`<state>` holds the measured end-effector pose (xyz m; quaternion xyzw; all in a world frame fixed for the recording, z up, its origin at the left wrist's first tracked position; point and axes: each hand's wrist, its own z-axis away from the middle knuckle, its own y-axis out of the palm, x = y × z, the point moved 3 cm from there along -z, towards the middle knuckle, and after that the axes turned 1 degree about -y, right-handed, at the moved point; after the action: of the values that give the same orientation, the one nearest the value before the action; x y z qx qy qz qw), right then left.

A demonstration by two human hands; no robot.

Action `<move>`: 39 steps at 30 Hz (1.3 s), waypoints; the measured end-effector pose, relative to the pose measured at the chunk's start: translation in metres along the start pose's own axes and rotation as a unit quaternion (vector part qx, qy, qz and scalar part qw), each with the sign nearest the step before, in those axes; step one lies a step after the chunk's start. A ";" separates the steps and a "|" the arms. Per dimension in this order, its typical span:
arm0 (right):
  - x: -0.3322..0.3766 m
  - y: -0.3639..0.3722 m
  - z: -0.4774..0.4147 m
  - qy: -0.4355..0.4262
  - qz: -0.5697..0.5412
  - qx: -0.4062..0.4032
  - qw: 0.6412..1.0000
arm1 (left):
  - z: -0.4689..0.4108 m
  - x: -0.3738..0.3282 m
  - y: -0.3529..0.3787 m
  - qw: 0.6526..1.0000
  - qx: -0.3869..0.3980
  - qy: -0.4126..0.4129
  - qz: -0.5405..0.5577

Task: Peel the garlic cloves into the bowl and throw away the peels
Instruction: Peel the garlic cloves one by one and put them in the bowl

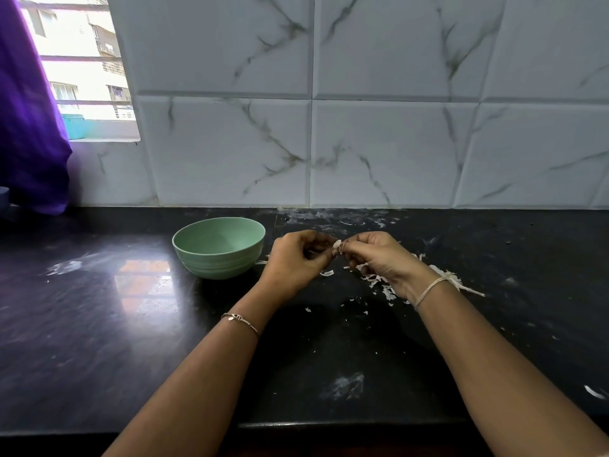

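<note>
**Strip the skin, keep the clove**

My left hand (296, 262) and right hand (379, 258) meet above the counter (131, 324), both pinching one clove (337, 244) at the fingertips, just right of the bowl (214, 265). I judge it best to hold firm with the left and pull the skin off in strips with the right. Scraps should fall among the peels (389, 291) below, never into the bowl.
</note>
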<state>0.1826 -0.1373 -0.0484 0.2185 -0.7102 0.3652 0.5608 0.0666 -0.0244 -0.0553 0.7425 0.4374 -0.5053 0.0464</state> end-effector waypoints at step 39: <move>0.001 0.016 -0.004 -0.201 0.304 -0.057 0.930 | -0.002 0.007 -0.001 0.965 -0.011 -0.151 0.216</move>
<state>0.1731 -0.1238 -0.0511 0.0288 -0.8599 0.4258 0.2801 0.0686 -0.0185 -0.0597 0.7335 0.2600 -0.5849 0.2284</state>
